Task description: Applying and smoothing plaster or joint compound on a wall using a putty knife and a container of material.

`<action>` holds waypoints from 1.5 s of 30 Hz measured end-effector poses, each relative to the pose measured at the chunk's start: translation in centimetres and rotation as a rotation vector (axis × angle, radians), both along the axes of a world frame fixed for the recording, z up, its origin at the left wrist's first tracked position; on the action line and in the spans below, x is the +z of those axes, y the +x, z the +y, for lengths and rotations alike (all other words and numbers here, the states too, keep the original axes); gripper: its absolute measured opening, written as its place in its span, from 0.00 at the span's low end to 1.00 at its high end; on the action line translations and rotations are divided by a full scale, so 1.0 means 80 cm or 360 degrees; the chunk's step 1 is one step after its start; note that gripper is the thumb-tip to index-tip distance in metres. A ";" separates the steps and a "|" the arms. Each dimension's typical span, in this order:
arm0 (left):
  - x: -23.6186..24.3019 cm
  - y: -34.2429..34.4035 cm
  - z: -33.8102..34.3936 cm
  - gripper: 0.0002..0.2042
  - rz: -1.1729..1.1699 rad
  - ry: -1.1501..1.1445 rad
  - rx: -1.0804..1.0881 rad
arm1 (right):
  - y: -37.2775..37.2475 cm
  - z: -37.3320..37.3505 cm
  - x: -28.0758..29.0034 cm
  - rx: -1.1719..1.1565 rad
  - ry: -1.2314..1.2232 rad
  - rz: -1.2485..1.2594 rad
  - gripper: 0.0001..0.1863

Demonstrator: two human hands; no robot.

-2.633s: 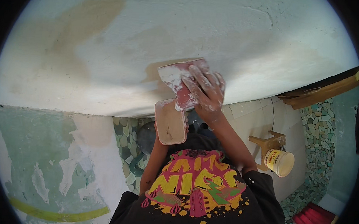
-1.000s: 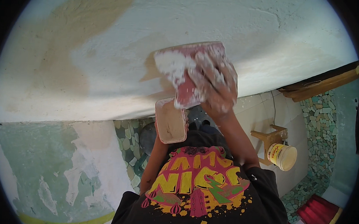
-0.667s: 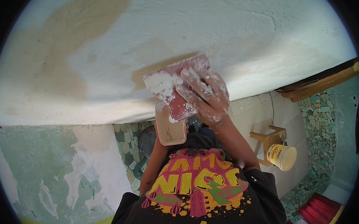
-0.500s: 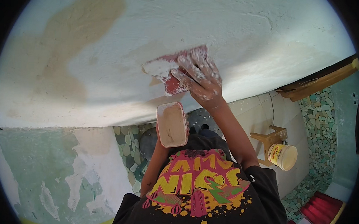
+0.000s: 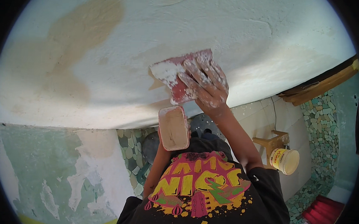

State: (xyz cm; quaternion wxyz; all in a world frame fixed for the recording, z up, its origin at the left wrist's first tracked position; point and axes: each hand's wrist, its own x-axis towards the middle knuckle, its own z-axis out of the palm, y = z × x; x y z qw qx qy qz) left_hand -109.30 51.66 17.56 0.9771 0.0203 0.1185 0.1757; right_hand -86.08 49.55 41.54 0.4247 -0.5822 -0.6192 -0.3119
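Note:
My right hand (image 5: 208,86), smeared with white putty, presses a flat red putty spreader (image 5: 181,92) with its fingers laid over it. White putty coats much of the spreader's face, and its long far edge is at or very near the pale wall (image 5: 239,30). Below it, close to my body, my left hand (image 5: 189,132) holds a small rectangular tub (image 5: 160,125) from underneath and the sides. Beige putty fills the tub, and its rim is crusted white. Most of the left fingers are hidden behind the tub.
At right, a yellow-labelled paint bucket (image 5: 289,162) lies tipped by a small wooden stool (image 5: 272,143) on the tiled floor. A wooden ledge (image 5: 321,86) borders the wall. Peeling green wall (image 5: 37,158) is at left. A dark stool (image 5: 203,123) stands below my hands.
My right hand and the spreader have shifted slightly right and toward me along the wall. The tub stays in my left hand. The whole view has also shifted a little.

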 end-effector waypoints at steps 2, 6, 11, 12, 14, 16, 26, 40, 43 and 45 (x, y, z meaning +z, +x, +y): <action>-0.006 -0.006 0.000 0.41 -0.0023 -0.0026 0.0029 | -0.014 -0.008 0.009 0.0060 -0.0004 0.0130 0.16; -0.013 -0.005 0.003 0.42 0.0028 -0.0129 -0.0023 | -0.007 0.008 0.049 0.0045 0.0132 0.0048 0.17; -0.008 -0.001 0.000 0.45 -0.0162 -0.0112 -0.0019 | -0.011 -0.001 0.007 0.0085 0.0005 0.0072 0.16; -0.011 -0.004 -0.003 0.45 -0.0163 -0.0160 -0.0015 | -0.016 -0.006 0.009 0.0095 0.0013 0.0081 0.16; -0.016 -0.008 -0.001 0.45 -0.0162 -0.0212 -0.0009 | -0.019 -0.008 0.033 0.0146 0.0104 0.0117 0.16; -0.013 -0.009 0.002 0.46 -0.0038 -0.0190 -0.0035 | -0.019 0.002 0.066 0.0108 0.0150 0.0132 0.17; 0.006 0.002 -0.005 0.45 -0.0266 -0.0141 0.0017 | -0.005 0.005 0.041 -0.0003 0.0190 -0.0045 0.18; 0.005 0.021 -0.002 0.45 -0.0308 -0.0064 0.0176 | -0.020 0.017 0.019 0.0079 0.0065 -0.0013 0.15; 0.051 0.026 -0.004 0.44 -0.0090 -0.0083 0.0066 | -0.017 -0.003 -0.025 0.0066 -0.0175 -0.0036 0.15; 0.035 0.022 -0.002 0.44 -0.0246 -0.0084 0.0146 | -0.034 -0.010 -0.017 0.0199 -0.0216 0.0067 0.16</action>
